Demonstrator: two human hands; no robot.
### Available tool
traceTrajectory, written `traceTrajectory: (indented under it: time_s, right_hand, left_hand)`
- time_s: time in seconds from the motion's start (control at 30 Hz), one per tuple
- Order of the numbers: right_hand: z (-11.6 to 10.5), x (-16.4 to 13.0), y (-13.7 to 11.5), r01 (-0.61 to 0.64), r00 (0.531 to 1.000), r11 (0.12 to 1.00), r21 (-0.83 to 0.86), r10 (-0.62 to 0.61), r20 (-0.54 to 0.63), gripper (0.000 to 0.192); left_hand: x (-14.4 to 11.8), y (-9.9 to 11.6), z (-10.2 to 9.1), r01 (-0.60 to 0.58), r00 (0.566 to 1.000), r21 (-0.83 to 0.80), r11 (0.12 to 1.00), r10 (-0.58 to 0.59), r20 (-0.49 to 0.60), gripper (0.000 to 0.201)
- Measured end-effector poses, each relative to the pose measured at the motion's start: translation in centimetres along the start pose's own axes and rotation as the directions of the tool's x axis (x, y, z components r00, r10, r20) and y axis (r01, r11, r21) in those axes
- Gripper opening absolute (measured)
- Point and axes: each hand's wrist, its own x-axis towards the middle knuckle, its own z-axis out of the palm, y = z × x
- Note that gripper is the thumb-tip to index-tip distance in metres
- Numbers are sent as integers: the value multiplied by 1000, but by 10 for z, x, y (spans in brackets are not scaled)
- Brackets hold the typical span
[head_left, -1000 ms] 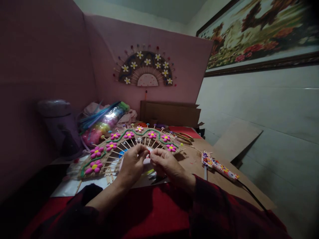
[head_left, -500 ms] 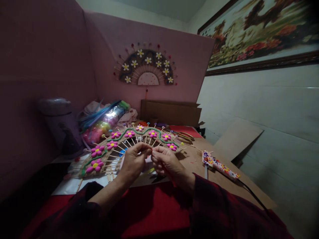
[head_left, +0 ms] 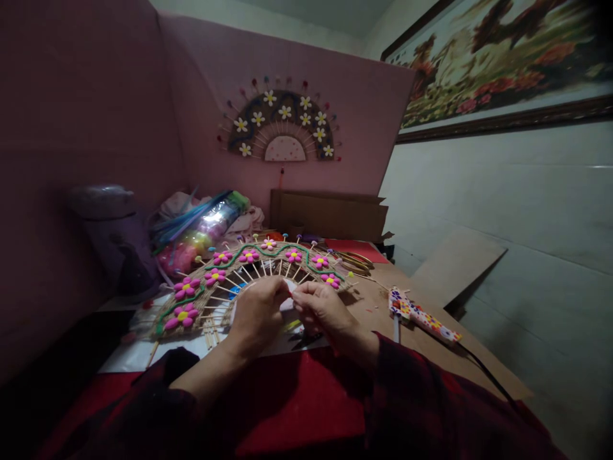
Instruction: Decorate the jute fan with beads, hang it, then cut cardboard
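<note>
Where fingertips meet, both hands hide something.

No legible text, label, brand, number or sign is showing on any surface; the patterned glue gun at 3 o'clock is bearing coloured motifs only.

Thin wooden sticks and rough woven twine in the fan, matt pink foam flowers, smooth brown cardboard surface, glossy patterned plastic glue gun.
</note>
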Motion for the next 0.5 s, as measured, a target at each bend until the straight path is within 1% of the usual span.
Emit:
traceTrajectory:
  time_s: [0.07, 0.1, 0.13, 0.17, 0.2, 0.23, 0.27, 0.3, 0.33, 0.37, 0.4, 0.43, 0.47, 0.5]
  right_hand:
    - [0, 0, 2, 19, 1000, 1000, 6, -19, 1, 27]
    - [0, 1, 2, 37, 999, 999, -3, -37, -3, 27]
    - [0, 1, 3, 50, 999, 999, -13, -50, -8, 27]
    - [0, 1, 3, 56, 998, 998, -17, -56, -10, 28]
    - [0, 1, 3, 53, 999, 999, -9, -53, -9, 28]
    - [0, 0, 2, 44, 999, 999, 15, -44, 0, 29]
    - [0, 0, 0, 29, 999, 998, 53, -29, 18, 29]
    - [1, 0, -1, 12, 999, 995, 97, -16, 42, 29]
    - [1, -1, -3, 1, 998, 990, 140, -10, 65, 29]
    - [1, -2, -5, -4, 997, 985, 174, -10, 81, 29]
    - [2, -2, -6, -7, 996, 980, 199, -11, 91, 29]
    - [2, -2, -7, -11, 995, 977, 212, -10, 97, 29]
    - [2, -2, -7, -17, 995, 976, 219, -5, 101, 28]
    - [2, -3, -7, -25, 994, 975, 221, 2, 107, 28]
  left_hand:
    - [-1, 0, 0, -131, 991, 193, 972, 128, 30, 11]
    - [-1, 0, 1, -179, 984, 240, 954, 173, 47, 10]
    - [0, -1, 1, -207, 978, 247, 947, 199, 57, 10]
    - [1, -1, 2, -207, 978, 210, 956, 200, 56, 9]
    - [2, -2, 2, -167, 986, 123, 978, 163, 42, 10]
    - [3, -3, 3, -86, 996, -15, 996, 86, 25, 10]
    - [4, -3, 4, 32, 999, -191, 981, -27, 25, 11]
    - [5, -2, 4, 165, 986, -378, 911, -156, 56, 12]
    - [6, -2, 4, 287, 957, -539, 792, -268, 116, 14]
    - [6, 0, 4, 379, 920, -652, 657, -345, 187, 17]
    - [7, 1, 4, 437, 888, -720, 540, -387, 248, 22]
    - [6, 3, 4, 466, 868, -758, 456, -403, 290, 26]
    - [6, 4, 4, 476, 859, -781, 405, -403, 315, 28]
    - [6, 5, 5, 475, 859, -796, 375, -395, 326, 29]
